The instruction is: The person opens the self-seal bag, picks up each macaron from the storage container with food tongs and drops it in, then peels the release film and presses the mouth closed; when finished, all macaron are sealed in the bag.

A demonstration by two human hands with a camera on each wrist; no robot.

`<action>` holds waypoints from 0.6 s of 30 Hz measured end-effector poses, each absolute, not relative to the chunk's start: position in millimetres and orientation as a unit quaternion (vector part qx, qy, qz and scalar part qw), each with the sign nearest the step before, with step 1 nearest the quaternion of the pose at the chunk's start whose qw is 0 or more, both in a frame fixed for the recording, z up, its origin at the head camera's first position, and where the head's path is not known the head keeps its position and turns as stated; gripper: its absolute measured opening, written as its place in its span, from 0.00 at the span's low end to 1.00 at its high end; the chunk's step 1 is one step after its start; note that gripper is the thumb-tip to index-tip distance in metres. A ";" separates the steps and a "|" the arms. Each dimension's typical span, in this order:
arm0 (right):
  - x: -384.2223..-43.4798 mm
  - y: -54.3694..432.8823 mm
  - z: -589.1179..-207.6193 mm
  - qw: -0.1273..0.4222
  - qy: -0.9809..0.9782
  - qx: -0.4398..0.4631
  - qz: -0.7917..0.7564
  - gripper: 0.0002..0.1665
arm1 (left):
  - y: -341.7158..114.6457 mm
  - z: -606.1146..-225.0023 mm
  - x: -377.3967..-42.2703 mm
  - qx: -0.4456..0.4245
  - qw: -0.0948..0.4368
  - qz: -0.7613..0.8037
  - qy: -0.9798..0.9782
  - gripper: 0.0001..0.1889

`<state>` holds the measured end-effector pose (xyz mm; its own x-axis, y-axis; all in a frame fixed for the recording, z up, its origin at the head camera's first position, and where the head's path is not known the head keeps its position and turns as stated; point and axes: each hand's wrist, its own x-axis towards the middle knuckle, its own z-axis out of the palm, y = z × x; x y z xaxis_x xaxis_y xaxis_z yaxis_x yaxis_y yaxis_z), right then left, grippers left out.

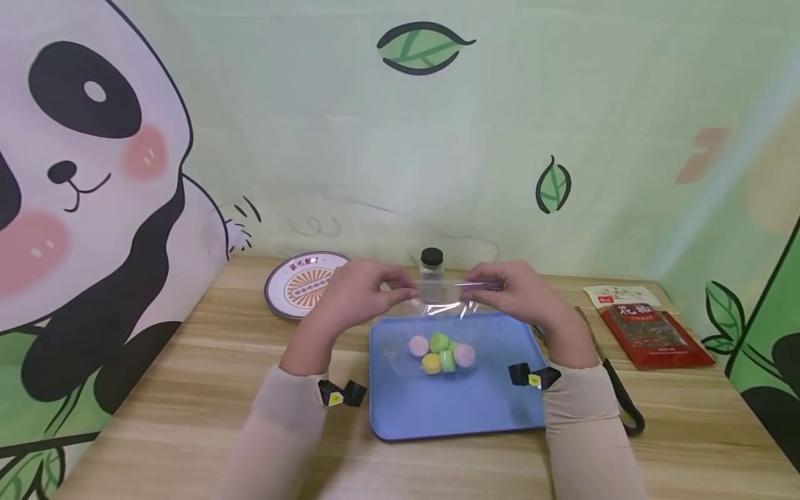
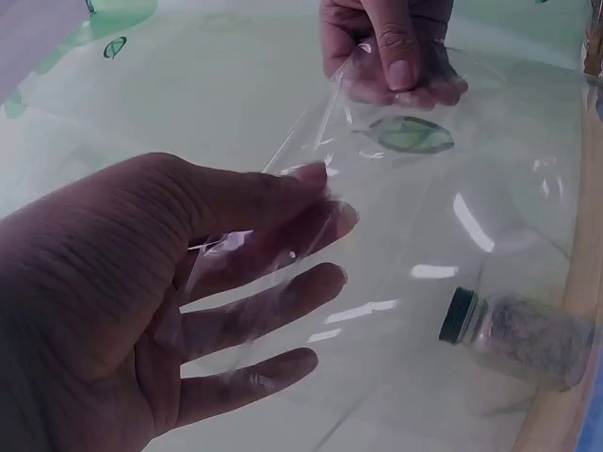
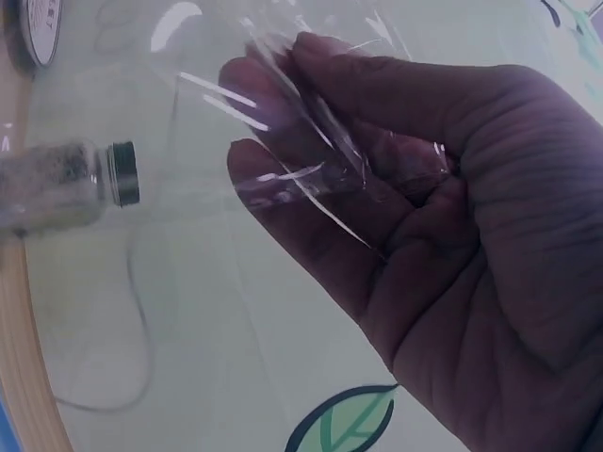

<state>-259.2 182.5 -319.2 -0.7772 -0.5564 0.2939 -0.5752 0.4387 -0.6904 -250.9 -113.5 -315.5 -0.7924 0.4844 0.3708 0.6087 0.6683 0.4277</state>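
Both hands hold up the top edge of a clear plastic bag above a blue tray. The left hand pinches one side between thumb and index finger; in the left wrist view its other fingers spread behind the film. The right hand pinches the opposite side, with the film bunched under its thumb in the right wrist view. Several macarons in pink, green and yellow lie clustered low in the bag, over the tray. Whether the bag's bottom touches the tray, I cannot tell.
Behind the bag stands a small jar with a dark lid. A patterned plate lies at the back left. To the right are a red spice packet and a black-handled tool, partly hidden by the right arm.
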 end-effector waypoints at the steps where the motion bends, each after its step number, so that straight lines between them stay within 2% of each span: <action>1: -259.2 183.5 -319.1 0.013 -0.852 0.327 0.409 0.08 | -114.3 -316.2 -252.0 -0.298 0.116 -0.266 -0.909 0.09; 7: -259.5 197.0 -320.3 0.037 -0.853 0.312 0.416 0.07 | -129.3 -321.5 -257.4 -0.274 0.094 -0.316 -0.904 0.06; 13: -251.3 205.0 -310.7 0.076 -0.835 0.344 0.422 0.07 | -133.6 -318.6 -256.1 -0.298 0.082 -0.405 -0.861 0.05; 18: -254.2 205.4 -314.9 0.042 -0.855 0.319 0.406 0.07 | -129.9 -324.5 -259.1 -0.287 0.081 -0.378 -0.876 0.06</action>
<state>-254.2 205.4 -314.9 -0.7935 -0.5106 0.3312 -0.5793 0.4666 -0.6684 -259.1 -129.9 -324.5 -0.8225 0.4417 0.3585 0.5638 0.5495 0.6166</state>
